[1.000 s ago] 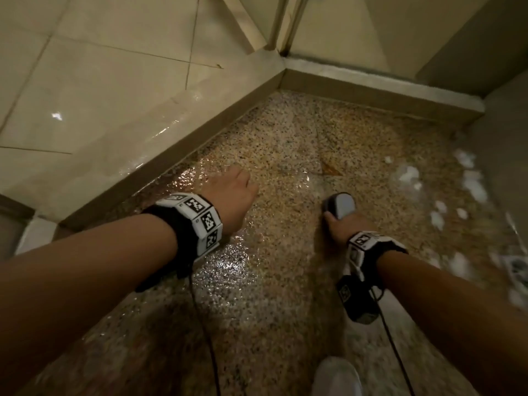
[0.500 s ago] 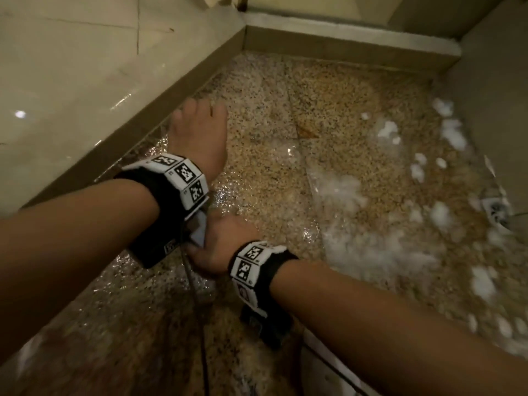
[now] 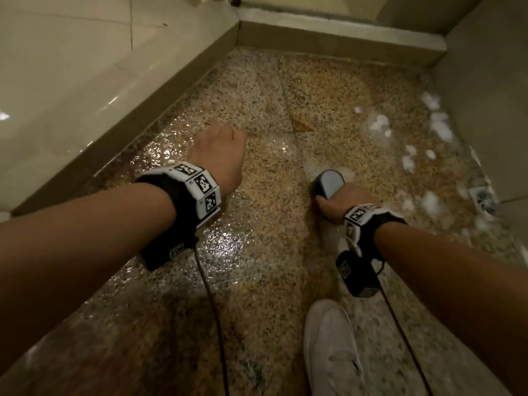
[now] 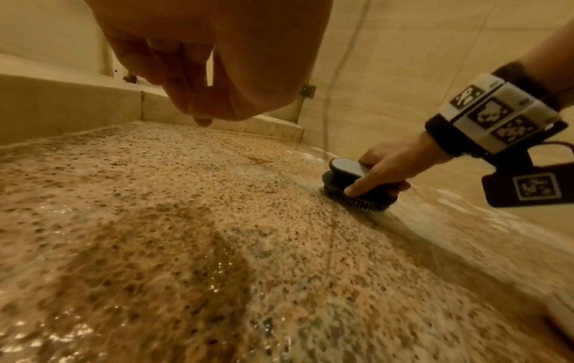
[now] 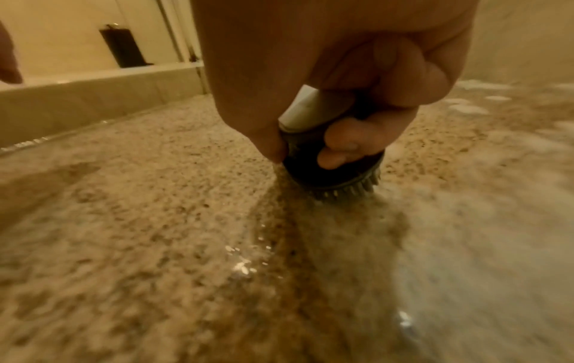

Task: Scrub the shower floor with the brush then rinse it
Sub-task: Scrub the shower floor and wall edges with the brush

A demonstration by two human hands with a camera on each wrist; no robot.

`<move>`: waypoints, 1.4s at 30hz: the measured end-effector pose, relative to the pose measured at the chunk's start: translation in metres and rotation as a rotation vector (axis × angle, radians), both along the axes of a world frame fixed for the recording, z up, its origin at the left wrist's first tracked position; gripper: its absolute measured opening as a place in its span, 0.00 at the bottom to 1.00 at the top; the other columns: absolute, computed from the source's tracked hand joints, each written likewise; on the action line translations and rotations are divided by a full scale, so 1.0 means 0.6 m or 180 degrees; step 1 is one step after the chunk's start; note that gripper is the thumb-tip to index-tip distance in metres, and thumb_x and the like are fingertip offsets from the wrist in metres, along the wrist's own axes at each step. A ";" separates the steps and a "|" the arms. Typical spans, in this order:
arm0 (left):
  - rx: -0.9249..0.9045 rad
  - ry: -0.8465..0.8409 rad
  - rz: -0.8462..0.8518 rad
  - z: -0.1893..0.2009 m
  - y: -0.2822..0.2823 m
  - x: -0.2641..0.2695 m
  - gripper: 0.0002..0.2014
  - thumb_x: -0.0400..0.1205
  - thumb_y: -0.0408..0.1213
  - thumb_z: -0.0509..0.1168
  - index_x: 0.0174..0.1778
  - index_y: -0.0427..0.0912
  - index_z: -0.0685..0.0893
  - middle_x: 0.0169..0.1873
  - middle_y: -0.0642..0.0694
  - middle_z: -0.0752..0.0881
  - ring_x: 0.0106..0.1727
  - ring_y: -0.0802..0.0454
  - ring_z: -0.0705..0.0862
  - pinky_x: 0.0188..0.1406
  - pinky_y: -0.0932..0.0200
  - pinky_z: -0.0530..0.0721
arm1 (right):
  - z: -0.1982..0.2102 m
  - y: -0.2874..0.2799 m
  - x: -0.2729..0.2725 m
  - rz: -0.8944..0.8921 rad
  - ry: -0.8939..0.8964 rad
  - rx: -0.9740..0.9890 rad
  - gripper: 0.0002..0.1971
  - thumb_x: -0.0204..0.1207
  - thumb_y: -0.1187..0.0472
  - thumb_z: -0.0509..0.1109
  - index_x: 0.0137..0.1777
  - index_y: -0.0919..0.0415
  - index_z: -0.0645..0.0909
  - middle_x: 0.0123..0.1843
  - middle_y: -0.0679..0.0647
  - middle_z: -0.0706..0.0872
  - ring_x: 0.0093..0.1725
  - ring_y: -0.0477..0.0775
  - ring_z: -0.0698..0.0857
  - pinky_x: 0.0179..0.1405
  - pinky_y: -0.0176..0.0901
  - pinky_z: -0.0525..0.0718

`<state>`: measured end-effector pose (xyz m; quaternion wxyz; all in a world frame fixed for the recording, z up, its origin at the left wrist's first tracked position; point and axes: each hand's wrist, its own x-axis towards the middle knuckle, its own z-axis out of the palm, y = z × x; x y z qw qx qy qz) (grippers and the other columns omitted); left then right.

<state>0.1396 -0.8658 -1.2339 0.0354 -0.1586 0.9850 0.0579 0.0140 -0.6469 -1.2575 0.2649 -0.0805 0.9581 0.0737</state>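
Two hands: both were low over the wet speckled shower floor (image 3: 265,252) — one worked, one idled.
Right hand (image 3: 335,202): it gripped the brush (image 3: 328,182), fingers curled round the dark round body, thumb tip (image 4: 354,190) pressed down its side by the bristles.
Brush position: the grey-topped cap stuck out past the knuckles toward 12 o'clock; the bristles (image 5: 348,191) met the floor directly beneath the fingers (image 5: 341,147).
Brush location: it stood at about 3 o'clock from the left hand, well apart from it, right of the floor's middle.
Left hand (image 3: 220,155): it hung just above the floor holding nothing, fingers (image 4: 174,81) loosely bent downward and close together.
Foam (image 3: 437,127): white clumps lay scattered toward 2 o'clock of the brush, along the right wall.
Drain (image 3: 484,200): it sat at 3 o'clock of the brush, against the wall.
Shoe (image 3: 331,350): a white one stood at 6 o'clock of the brush.
Curb (image 3: 160,95): a raised tiled edge ran along the floor's left side — water glinted beside it.
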 end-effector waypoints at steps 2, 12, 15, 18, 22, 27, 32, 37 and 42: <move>-0.0047 -0.0089 -0.0076 0.002 0.001 0.001 0.21 0.76 0.31 0.63 0.66 0.35 0.71 0.61 0.35 0.76 0.63 0.39 0.73 0.61 0.46 0.72 | 0.017 -0.030 0.028 -0.0003 -0.0085 -0.0187 0.30 0.75 0.33 0.65 0.56 0.61 0.77 0.42 0.57 0.80 0.36 0.59 0.79 0.30 0.40 0.75; 0.0136 -0.0086 0.0054 0.015 -0.010 0.009 0.18 0.76 0.31 0.65 0.62 0.38 0.75 0.61 0.37 0.78 0.64 0.38 0.74 0.60 0.45 0.73 | 0.001 -0.212 0.281 0.1475 -0.1438 -0.0941 0.25 0.79 0.41 0.66 0.65 0.60 0.81 0.60 0.61 0.85 0.60 0.62 0.84 0.55 0.48 0.82; 0.0137 -0.0203 0.0072 0.010 -0.022 0.025 0.18 0.75 0.32 0.65 0.61 0.37 0.76 0.60 0.36 0.78 0.63 0.37 0.75 0.59 0.45 0.74 | -0.016 -0.204 0.271 0.1185 -0.1502 -0.0957 0.29 0.68 0.34 0.74 0.58 0.57 0.83 0.56 0.58 0.87 0.48 0.60 0.84 0.42 0.45 0.81; 0.0059 -0.0339 -0.0012 0.003 -0.024 0.035 0.19 0.75 0.34 0.67 0.62 0.38 0.76 0.61 0.36 0.78 0.64 0.37 0.75 0.59 0.45 0.74 | -0.023 -0.160 0.204 0.0660 -0.1082 -0.0947 0.33 0.57 0.29 0.77 0.51 0.56 0.85 0.45 0.54 0.86 0.36 0.53 0.83 0.32 0.39 0.81; 0.0046 -0.0391 -0.0146 0.008 -0.010 0.028 0.17 0.77 0.34 0.65 0.61 0.37 0.76 0.59 0.37 0.79 0.61 0.38 0.76 0.57 0.45 0.77 | -0.002 -0.050 0.102 -0.0106 -0.0429 -0.0633 0.31 0.61 0.32 0.77 0.51 0.57 0.81 0.39 0.52 0.81 0.28 0.48 0.76 0.16 0.32 0.68; 0.0039 -0.0147 -0.0398 0.024 0.004 0.007 0.15 0.76 0.32 0.63 0.59 0.37 0.77 0.57 0.36 0.80 0.59 0.37 0.77 0.57 0.45 0.77 | 0.038 -0.014 0.075 0.0244 -0.0150 -0.0101 0.35 0.65 0.27 0.71 0.46 0.64 0.82 0.35 0.55 0.81 0.31 0.54 0.79 0.20 0.37 0.68; 0.0042 -0.0135 -0.0379 0.034 0.006 -0.004 0.16 0.76 0.32 0.64 0.60 0.36 0.79 0.60 0.36 0.79 0.64 0.36 0.75 0.61 0.43 0.74 | 0.019 -0.146 0.243 0.1269 -0.1149 -0.0870 0.28 0.63 0.29 0.74 0.40 0.57 0.81 0.34 0.51 0.81 0.34 0.55 0.81 0.21 0.35 0.68; 0.0079 -0.0169 -0.0241 0.032 -0.008 0.000 0.19 0.77 0.33 0.64 0.64 0.35 0.77 0.60 0.34 0.79 0.63 0.34 0.76 0.62 0.40 0.76 | -0.026 -0.177 0.314 0.1702 -0.1503 -0.0853 0.33 0.60 0.26 0.73 0.45 0.58 0.85 0.36 0.51 0.83 0.38 0.57 0.85 0.35 0.41 0.84; 0.0020 -0.0258 -0.0258 0.017 -0.023 0.011 0.16 0.76 0.36 0.66 0.59 0.35 0.81 0.57 0.34 0.80 0.62 0.35 0.76 0.59 0.42 0.76 | -0.018 -0.078 0.177 0.0829 -0.0874 -0.0586 0.30 0.58 0.30 0.77 0.33 0.57 0.74 0.30 0.48 0.77 0.28 0.48 0.76 0.22 0.35 0.70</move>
